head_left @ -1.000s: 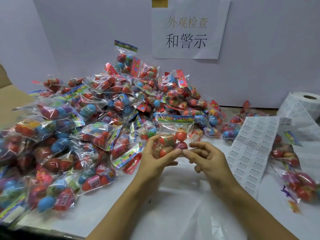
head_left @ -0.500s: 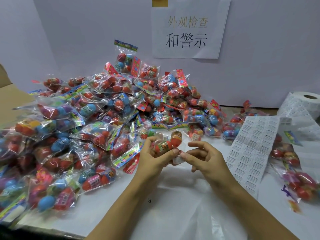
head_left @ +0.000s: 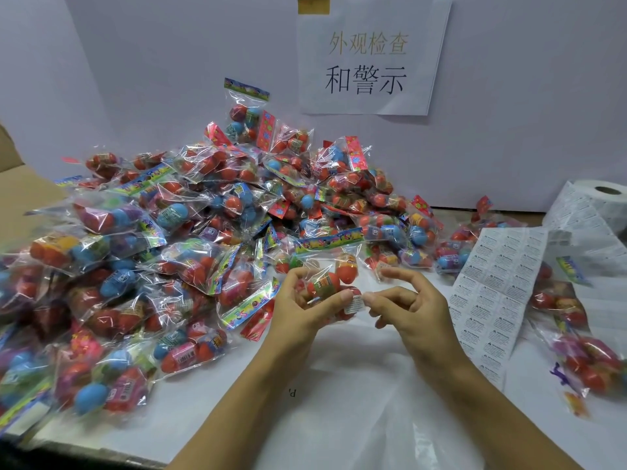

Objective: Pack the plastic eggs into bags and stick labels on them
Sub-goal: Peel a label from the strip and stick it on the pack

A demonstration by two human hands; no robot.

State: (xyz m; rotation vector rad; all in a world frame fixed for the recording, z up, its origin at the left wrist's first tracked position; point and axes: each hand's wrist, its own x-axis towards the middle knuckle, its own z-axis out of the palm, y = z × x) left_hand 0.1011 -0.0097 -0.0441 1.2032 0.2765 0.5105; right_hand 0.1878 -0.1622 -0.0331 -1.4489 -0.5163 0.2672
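Left hand (head_left: 298,312) gripping a clear bag of red plastic eggs (head_left: 327,279) above the table's middle, fingers curled round it, thumb on its near side. Right hand (head_left: 412,308) just beside, thumb and forefinger pinching a small white label (head_left: 354,303) against the bag's lower right corner, other fingers loosely spread. Behind and toward the table's left edge, a heap of filled bags (head_left: 176,252). Near the right edge, a label sheet (head_left: 495,293) trailing from a roll (head_left: 607,198). On the wall, a paper sign (head_left: 368,59).
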